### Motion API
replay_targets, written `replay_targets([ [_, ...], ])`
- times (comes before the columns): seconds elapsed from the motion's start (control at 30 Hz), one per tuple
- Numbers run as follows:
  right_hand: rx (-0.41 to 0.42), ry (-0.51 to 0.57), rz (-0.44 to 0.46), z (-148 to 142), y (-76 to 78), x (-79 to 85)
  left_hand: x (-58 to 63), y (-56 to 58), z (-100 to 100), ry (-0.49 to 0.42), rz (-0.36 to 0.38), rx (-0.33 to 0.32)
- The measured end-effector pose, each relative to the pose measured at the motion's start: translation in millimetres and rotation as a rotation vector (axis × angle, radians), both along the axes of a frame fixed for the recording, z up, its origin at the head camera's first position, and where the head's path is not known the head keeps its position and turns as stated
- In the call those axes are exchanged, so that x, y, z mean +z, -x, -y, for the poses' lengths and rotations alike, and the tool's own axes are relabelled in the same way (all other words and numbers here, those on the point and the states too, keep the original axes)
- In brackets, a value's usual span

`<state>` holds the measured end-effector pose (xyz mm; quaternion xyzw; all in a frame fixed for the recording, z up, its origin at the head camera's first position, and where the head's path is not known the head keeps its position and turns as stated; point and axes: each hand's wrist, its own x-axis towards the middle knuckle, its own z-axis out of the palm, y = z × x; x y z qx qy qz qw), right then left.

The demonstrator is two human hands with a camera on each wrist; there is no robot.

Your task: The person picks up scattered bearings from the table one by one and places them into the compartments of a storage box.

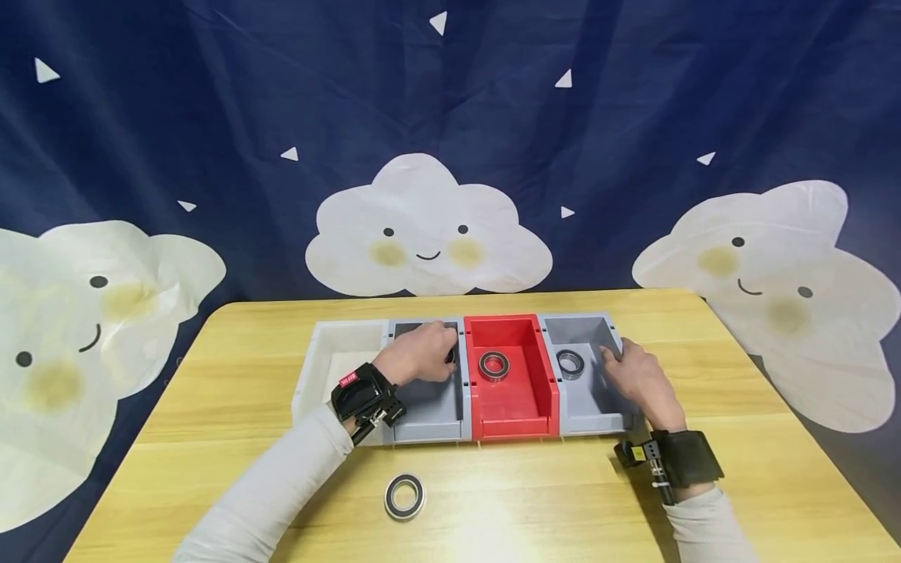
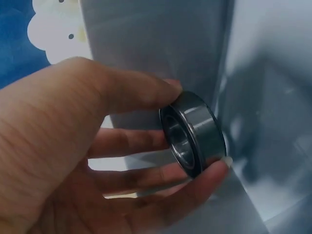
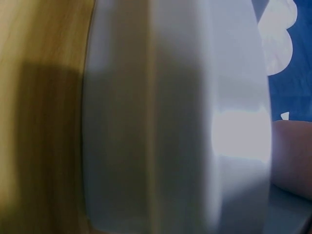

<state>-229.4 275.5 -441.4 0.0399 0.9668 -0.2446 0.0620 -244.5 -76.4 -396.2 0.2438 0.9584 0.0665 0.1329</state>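
Observation:
My left hand (image 1: 422, 353) reaches into the dark grey bin, second from the left. It pinches a ball bearing (image 2: 200, 131), a steel ring with a black seal, between thumb and fingers in the left wrist view; the bearing is tilted on edge. At the far right, my right hand (image 1: 637, 379) holds the side wall of the light grey bin (image 1: 598, 424), thumb on the inside; its other fingers are mostly hidden. A second bearing (image 1: 570, 363) lies in that bin, and another bearing (image 1: 494, 365) lies in the red bin (image 1: 514, 428).
A loose bearing (image 1: 404, 496) lies flat on the wooden table (image 1: 521, 500) in front of the bins. A white bin (image 1: 306, 379) stands at the row's left end. Behind the table hangs a blue curtain (image 1: 493, 102) with clouds.

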Motion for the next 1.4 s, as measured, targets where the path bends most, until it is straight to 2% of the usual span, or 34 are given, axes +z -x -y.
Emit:
replay_targets([
  [0.37,0.003,-0.010,0.002,5,2.1,5.1,-7.5,-2.0,5,0.036,0.065,0.047],
  [0.77,0.016,-0.022,-0.012,7,2.0,2.5,-8.9,-5.8,7,0.060,0.045,0.077],
  [0.97,0.032,-0.024,-0.001,5,2.0,0.8,3.4,-12.1,12,0.037,0.064,0.120],
  [1.1,0.050,-0.015,0.004,3,2.1,1.8,13.6,-18.3,19,0.016,0.046,0.137],
  [1.4,0.074,0.007,0.011,0,3.2,2.8,30.6,-37.1,29,-0.053,-0.033,0.078],
])
